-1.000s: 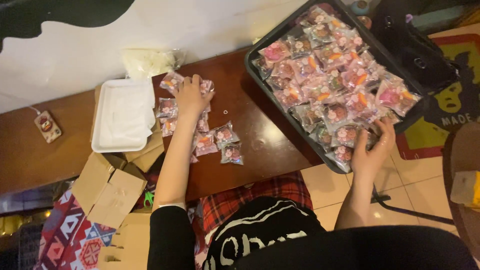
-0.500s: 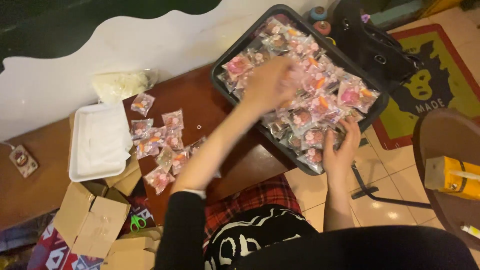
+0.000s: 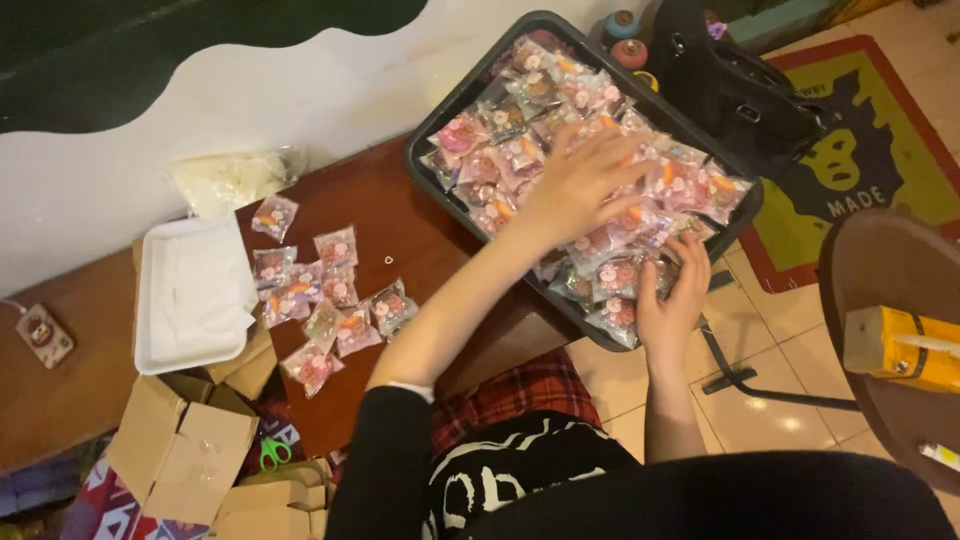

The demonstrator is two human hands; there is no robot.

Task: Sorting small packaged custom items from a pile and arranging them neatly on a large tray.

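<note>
Brown tabletop (image 3: 400,215) carries the black tray (image 3: 432,140). Inside it, my left hand (image 3: 580,185) lies spread over wrapped sweets (image 3: 500,150); my right hand (image 3: 672,295) pinches one at the tray's near edge. They look light, crinkly, slippery; best gripped by corners.

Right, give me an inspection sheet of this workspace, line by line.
Surface: brown wooden table against a white wall.
Job's things: dark tray heaped with small clear packets of pink sweets; a loose group of the same packets lies on the table.
Clutter: white foam tray, clear bag of white material, cardboard boxes, green-handled scissors.
Grippers: left hand spread over the tray's packets; right hand on packets at the tray's near edge.
Cables: thin white cord at a small device.
Surroundings: black bag, patterned mat, round table with a yellow carton.
</note>
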